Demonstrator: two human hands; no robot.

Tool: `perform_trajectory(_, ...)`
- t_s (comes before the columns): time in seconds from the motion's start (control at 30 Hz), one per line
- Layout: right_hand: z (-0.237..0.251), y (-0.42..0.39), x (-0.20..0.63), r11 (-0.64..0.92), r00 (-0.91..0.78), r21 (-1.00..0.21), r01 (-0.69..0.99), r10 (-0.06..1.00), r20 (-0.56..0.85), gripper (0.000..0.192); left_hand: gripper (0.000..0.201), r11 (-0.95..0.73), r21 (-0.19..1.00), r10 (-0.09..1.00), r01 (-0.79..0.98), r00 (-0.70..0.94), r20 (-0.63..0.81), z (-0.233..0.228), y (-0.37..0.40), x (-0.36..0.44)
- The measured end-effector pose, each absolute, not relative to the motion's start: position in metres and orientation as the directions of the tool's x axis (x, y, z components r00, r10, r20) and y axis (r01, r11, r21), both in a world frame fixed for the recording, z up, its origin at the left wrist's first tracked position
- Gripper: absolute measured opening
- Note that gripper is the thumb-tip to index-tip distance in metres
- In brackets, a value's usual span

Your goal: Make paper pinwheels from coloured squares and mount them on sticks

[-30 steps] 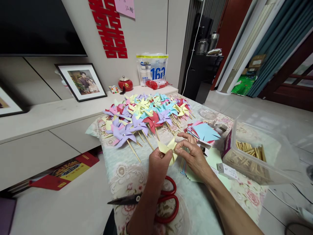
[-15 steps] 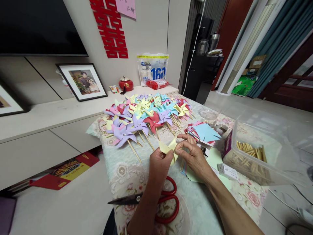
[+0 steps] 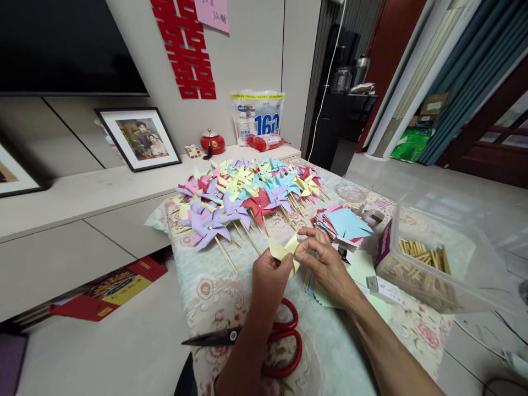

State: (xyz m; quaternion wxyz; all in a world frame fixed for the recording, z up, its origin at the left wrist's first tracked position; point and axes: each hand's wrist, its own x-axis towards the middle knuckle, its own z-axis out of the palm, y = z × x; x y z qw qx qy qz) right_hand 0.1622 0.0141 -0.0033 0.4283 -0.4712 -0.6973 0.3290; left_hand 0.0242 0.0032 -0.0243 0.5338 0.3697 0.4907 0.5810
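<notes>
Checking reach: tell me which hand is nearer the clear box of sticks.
Right. The right hand is just left of the clear box of sticks; the left hand sits farther left.

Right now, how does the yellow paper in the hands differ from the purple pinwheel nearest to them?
The yellow paper is held above the table by both hands; the purple pinwheel lies on the cloth. The yellow paper has no stick; the purple pinwheel has a wooden one. Both are folded coloured paper.

pale yellow paper piece (image 3: 282, 250), corners folded inward, pinched upright above the table edge
</notes>
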Motion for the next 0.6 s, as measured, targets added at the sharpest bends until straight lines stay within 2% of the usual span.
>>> perform_trajectory(0.37,-0.0038,0.0145,0.1627,0.320,-0.189,-0.877,0.360,0.945,0.267,0.014,0.015,0.053,0.971,0.980,-0.233,-0.176,-0.095,-0.0223,0.0014,0.0268)
perform_trajectory(0.6,-0.0045,0.0138,0.1627,0.227,-0.180,-0.927,0.299,0.967,0.179,0.012,0.021,0.096,0.951,0.981,-0.295,-0.135,-0.141,-0.0222,0.0017,0.0264)
